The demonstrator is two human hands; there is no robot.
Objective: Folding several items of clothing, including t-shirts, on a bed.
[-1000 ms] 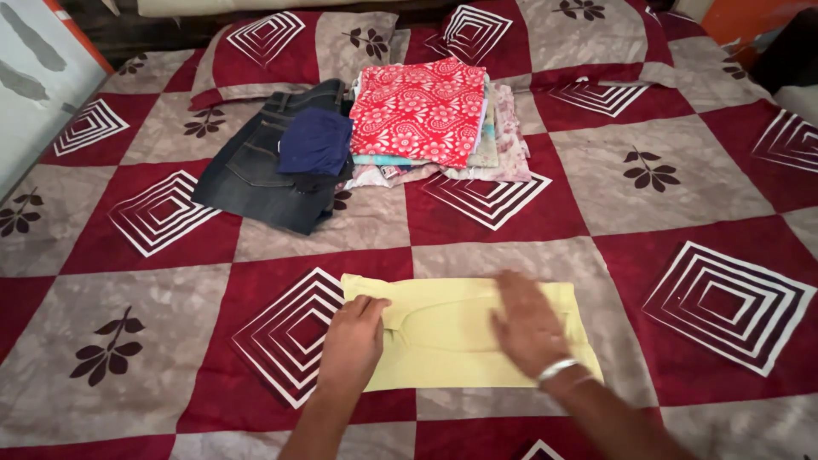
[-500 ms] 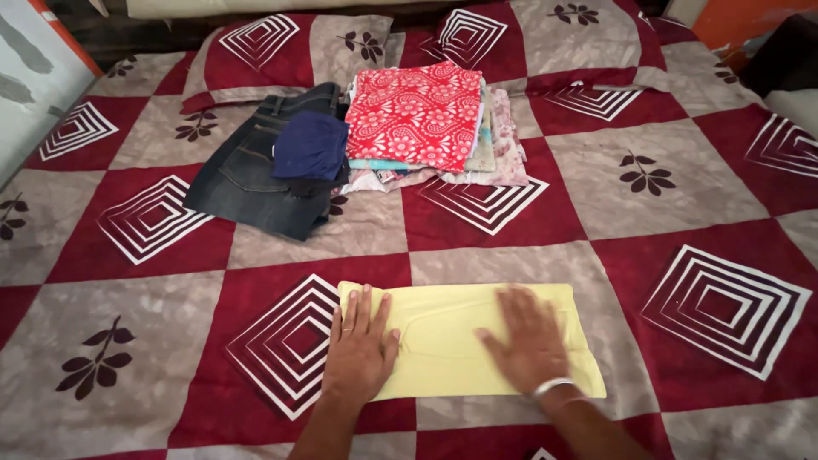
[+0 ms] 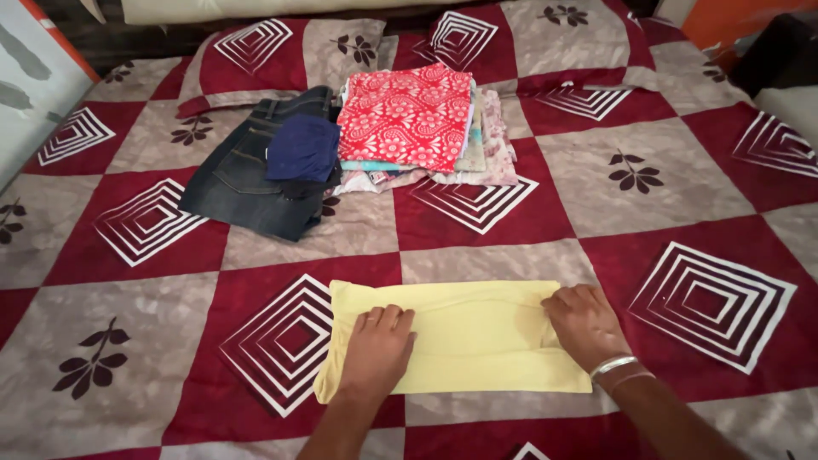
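Observation:
A pale yellow cloth [image 3: 464, 336], folded into a long rectangle, lies flat on the checked bedspread [image 3: 690, 196] just in front of me. My left hand [image 3: 379, 349] rests on its left part, a little in from the end, with the fingers curled into the fabric. At the cloth's right end, my right hand [image 3: 584, 322] has its fingers bent around the edge and wears a silver bangle on the wrist. The cloth's left end bulges slightly past my left hand.
Farther up the bed stands a stack of folded clothes with a red flowered piece [image 3: 405, 115] on top. Beside it on the left lie dark jeans [image 3: 243, 179] with a navy cloth [image 3: 302, 146] on them. A matching pillow [image 3: 290, 51] lies behind.
Both hands lay flat on the cloth before. My right hand has slid out to the cloth's right end and curled on it; my left hand's fingers have bent.

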